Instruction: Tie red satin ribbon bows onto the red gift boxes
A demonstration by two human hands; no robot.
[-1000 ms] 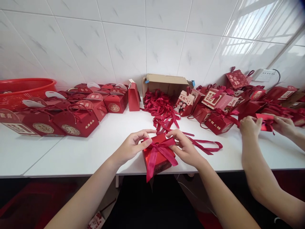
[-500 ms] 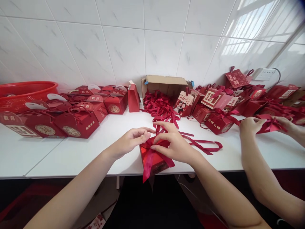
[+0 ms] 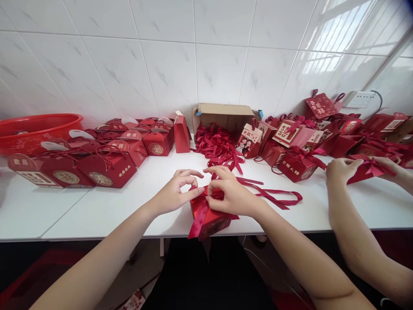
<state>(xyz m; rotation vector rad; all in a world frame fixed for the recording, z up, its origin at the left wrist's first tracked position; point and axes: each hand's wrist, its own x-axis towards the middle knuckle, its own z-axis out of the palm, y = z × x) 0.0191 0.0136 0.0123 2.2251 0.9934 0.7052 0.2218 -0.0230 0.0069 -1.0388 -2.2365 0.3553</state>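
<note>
A small red gift box [image 3: 215,224] stands near the table's front edge, right in front of me. Around its top runs a dark red satin ribbon [image 3: 199,218], with a loose end hanging over the front. My left hand [image 3: 176,193] is at the box's upper left, thumb and fingers curled in on the ribbon. From the right, my right hand [image 3: 232,194] pinches the ribbon at the knot between thumb and fingers. The fingers hide part of the knot. Behind my hands, a tangle of ribbons [image 3: 214,144] spills out of a cardboard box [image 3: 226,108].
Several red gift boxes [image 3: 108,172] are grouped at the left, by a red plastic basket [image 3: 41,125]. More boxes [image 3: 295,165] crowd the right side. There a co-worker's hands [image 3: 342,172] handle a ribboned box. A loose ribbon strip [image 3: 280,200] lies right of my hands.
My fingers have drawn in closer around the knot, the left hand's more curled. The hanging ribbon end has shifted slightly left and up. The view has moved a little.
</note>
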